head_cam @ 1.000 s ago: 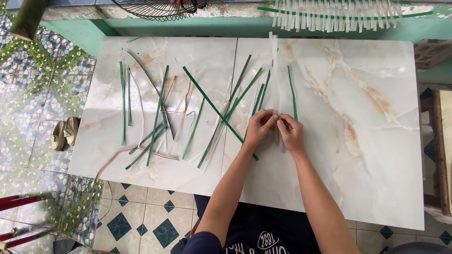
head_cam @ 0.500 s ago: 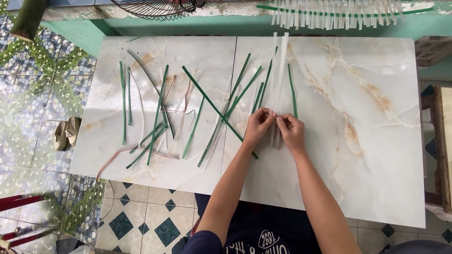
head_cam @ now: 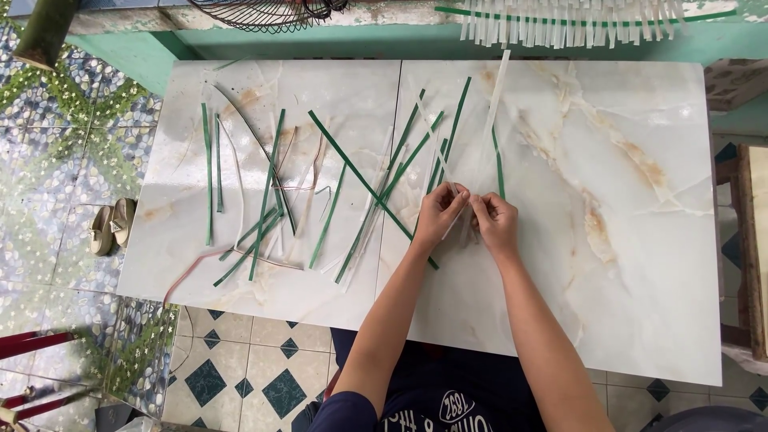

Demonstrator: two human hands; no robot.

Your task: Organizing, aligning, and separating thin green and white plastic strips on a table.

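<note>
1. The left hand [head_cam: 438, 214] and the right hand [head_cam: 494, 220] sit close together near the middle of the marble table [head_cam: 640, 264], fingertips almost meeting
2. Both hands pinch pale white strips [head_cam: 494, 108] between thumb and fingers; the grip is narrow and closed on the strips
3. From the hands the strips run toward 12 o'clock, the longest reaching the table's far edge
4. A short green strip [head_cam: 498, 164] lies just at 12 o'clock of the right hand, close beside the white ones
5. At 9 to 11 o'clock of the left hand, many loose green strips [head_cam: 352, 168] lie scattered and crossing each other on the marble
6. A row of white strips on a green band [head_cam: 576, 20] hangs along the far ledge at 1 o'clock
7. A pair of sandals [head_cam: 112, 228] rests on the tiled floor [head_cam: 72, 144] at 9 o'clock, off the table
</note>
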